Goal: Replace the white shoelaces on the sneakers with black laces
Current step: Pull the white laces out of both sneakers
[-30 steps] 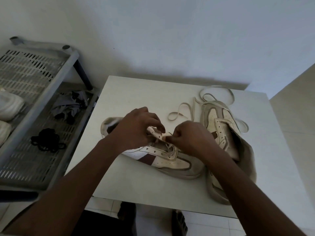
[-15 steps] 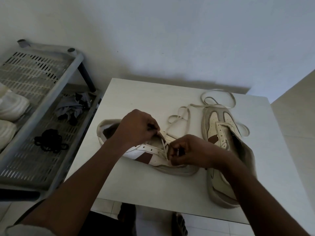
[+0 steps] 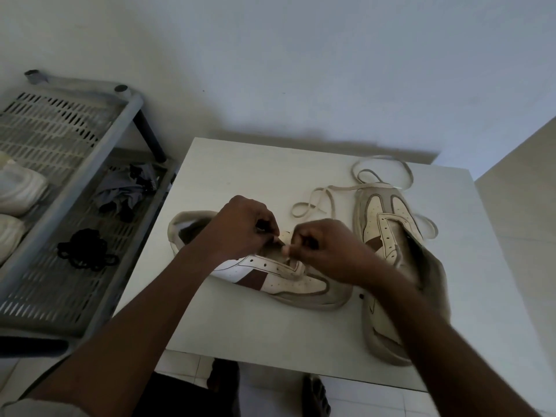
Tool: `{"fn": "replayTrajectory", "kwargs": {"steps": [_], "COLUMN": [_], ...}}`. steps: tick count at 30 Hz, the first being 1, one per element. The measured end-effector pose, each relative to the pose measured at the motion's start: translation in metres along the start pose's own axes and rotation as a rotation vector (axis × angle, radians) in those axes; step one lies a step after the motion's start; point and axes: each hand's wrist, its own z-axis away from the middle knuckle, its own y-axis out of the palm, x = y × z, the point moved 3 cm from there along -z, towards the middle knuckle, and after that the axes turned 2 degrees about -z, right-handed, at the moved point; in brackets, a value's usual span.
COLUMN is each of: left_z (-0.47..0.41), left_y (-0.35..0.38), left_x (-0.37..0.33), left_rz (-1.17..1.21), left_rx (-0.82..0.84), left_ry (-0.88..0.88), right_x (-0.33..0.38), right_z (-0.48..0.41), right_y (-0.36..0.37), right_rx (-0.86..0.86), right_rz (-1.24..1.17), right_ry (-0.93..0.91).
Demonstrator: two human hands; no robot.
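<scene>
a home, tiled floor, plastic shoe rack, small white table

A single wide-angle view from the person's head looks forward and steeply down, close over a white table; left hand and right hand meet at a sneaker at frame centre, wall fills the top, a slatted rack the left edge.

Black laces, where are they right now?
In the head view the black laces lie bunched on the slatted rack, left of the table, just nearer the camera than the crumpled grey cloth.
</scene>
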Motion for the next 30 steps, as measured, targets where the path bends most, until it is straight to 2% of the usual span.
{"fn": "replayTrajectory", "kwargs": {"steps": [2, 3, 5, 6, 10, 12, 15, 17, 19, 22, 24, 26, 29, 30], "left_z": [0.001, 0.001, 0.001, 0.002, 0.002, 0.001, 0.000, -0.001, 0.001, 0.002, 0.001, 0.002, 0.001, 0.001], "left_y": [-0.001, -0.001, 0.000, 0.001, 0.002, 0.003, 0.004, 0.003, 0.002, 0.002, 0.001, 0.003, 0.004, 0.004], "left_x": [-0.001, -0.001, -0.002, -0.003, -0.002, 0.000, 0.000, 0.000, 0.000, 0.000, 0.001, 0.001, -0.002, -0.002], "left_rz": [0.002, 0.005, 0.010, 0.005, -0.002, 0.005, -0.020, -0.001, 0.027, 0.051, 0.061, 0.045, 0.031, 0.027], "left_rx": [-0.002, 0.002, 0.024, 0.034, 0.041, 0.044, 0.064, 0.058, 0.065, 0.078, 0.076, 0.079, 0.079, 0.079], "left_ry": [0.011, 0.011, 0.006, 0.007, -0.010, -0.015, -0.008, -0.023, -0.027, -0.026, -0.042, -0.036, -0.026, -0.025], "right_x": [0.000, -0.002, -0.010, -0.014, -0.008, -0.005, -0.007, -0.007, -0.004, 0.012, 0.016, 0.002, -0.017, -0.017], "right_z": [0.013, 0.020, 0.024, 0.021, 0.000, -0.004, -0.010, -0.010, -0.005, 0.021, 0.034, 0.030, 0.012, 0.008], "right_y": [-0.017, -0.021, -0.017, -0.013, 0.003, 0.020, 0.040, 0.030, 0.006, -0.027, -0.041, -0.044, -0.033, -0.025], "right_rx": [0.292, 0.413, 0.496, 0.447, -0.013, -0.103, -0.137, -0.176, -0.158, 0.246, 0.425, 0.351, 0.016, -0.066], "right_rz": [-0.317, -0.381, -0.311, -0.201, 0.334, 0.419, 0.518, 0.417, 0.128, -0.451, -0.564, -0.343, 0.194, 0.270], "right_ry": [-0.085, -0.068, 0.067, 0.146, 0.297, 0.332, 0.297, 0.230, 0.141, -0.054, -0.036, 0.097, 0.275, 0.285]}}
